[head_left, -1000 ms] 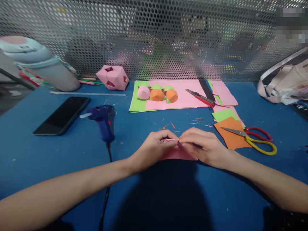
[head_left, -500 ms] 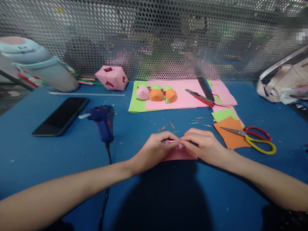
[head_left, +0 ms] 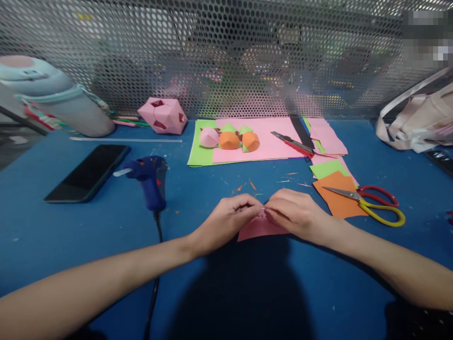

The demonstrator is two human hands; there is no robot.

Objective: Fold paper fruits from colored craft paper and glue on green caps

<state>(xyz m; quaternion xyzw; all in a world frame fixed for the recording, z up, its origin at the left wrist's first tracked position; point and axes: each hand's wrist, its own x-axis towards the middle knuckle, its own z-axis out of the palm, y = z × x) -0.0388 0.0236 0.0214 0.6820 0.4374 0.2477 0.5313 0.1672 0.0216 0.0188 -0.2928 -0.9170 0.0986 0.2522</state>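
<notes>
A small sheet of pink paper [head_left: 264, 228] lies under my two hands at the middle of the table, its far edge turned up between my fingertips. My left hand [head_left: 226, 220] pinches that edge from the left, fingers pressed together. From the right, my right hand [head_left: 299, 211] grips the same edge, thumb and fingertips closed. The fingertips of both hands almost meet, so most of the fold is hidden. Tiny paper scraps [head_left: 252, 184] are scattered just beyond my hands.
A blue glue gun [head_left: 150, 182] and phone [head_left: 88, 173] lie left. Behind stand a pink paper ball [head_left: 163, 115] and folded paper pieces [head_left: 229, 140] on coloured sheets [head_left: 201, 158]. A utility knife [head_left: 293, 144] rests there. Scissors [head_left: 375, 200] lie right on orange paper [head_left: 334, 191]. A tumbler [head_left: 85, 115] leans far left.
The left fingers have closed further over the folded edge, covering more of it. The paper's near left corner now shows more. The view has shifted slightly.
</notes>
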